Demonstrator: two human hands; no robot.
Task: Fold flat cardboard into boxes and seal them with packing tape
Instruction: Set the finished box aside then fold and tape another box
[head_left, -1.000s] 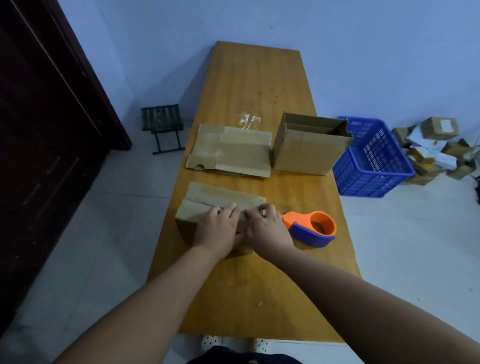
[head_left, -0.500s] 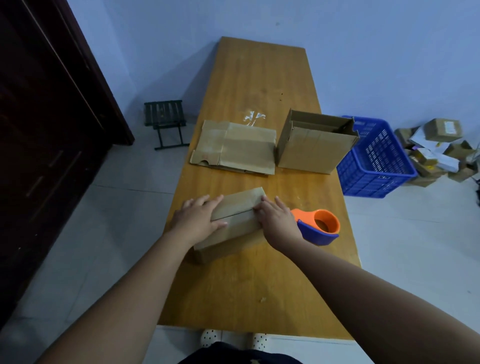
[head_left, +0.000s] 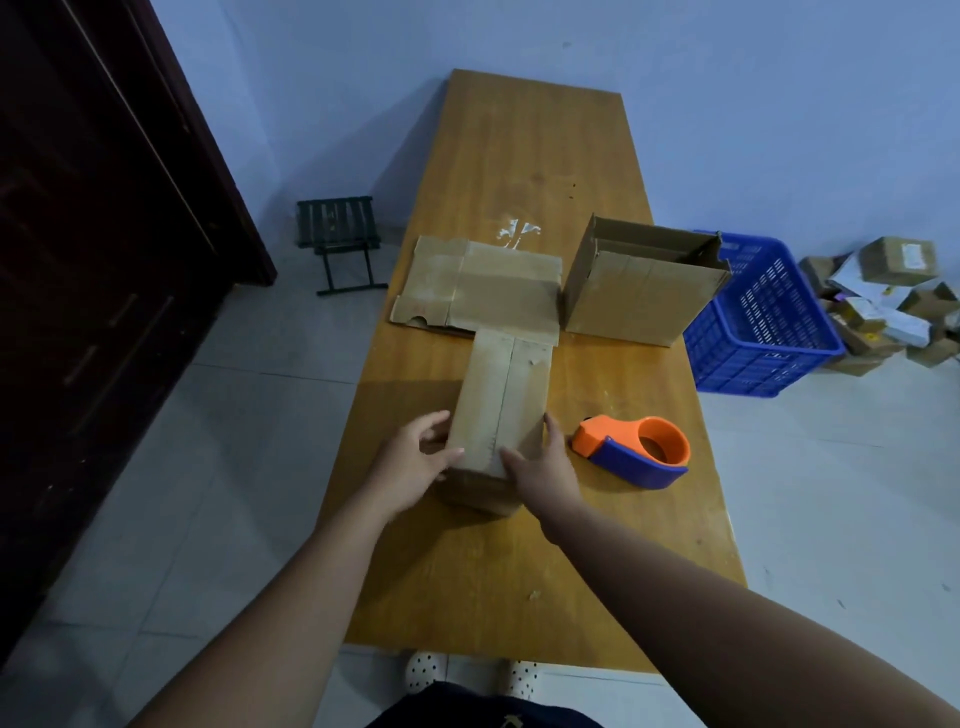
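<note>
Head view: the left hand (head_left: 410, 465) and right hand (head_left: 545, 467) are gripping the small box (head_left: 498, 405) on the counter (head_left: 519, 571), fingers (head_left: 435, 422) curling round its near sides, thumbs on top. The tape dispenser (head_left: 636, 449) is lying just beside the right hand.

A long wooden table (head_left: 519, 156) is seen running from the lower centre of the frame up to the wall at the top. At mid-frame a closed box (head_left: 498, 395) is set lengthwise, a seam running down its top. Just right of it an orange-and-blue tape dispenser (head_left: 636, 452) is laid — near, not touching. Above, flat cardboard (head_left: 483, 286) is spread out, with an open box (head_left: 639, 296) stood just to its right; a shiny tape scrap (head_left: 517, 231) is stuck just beyond.
</note>
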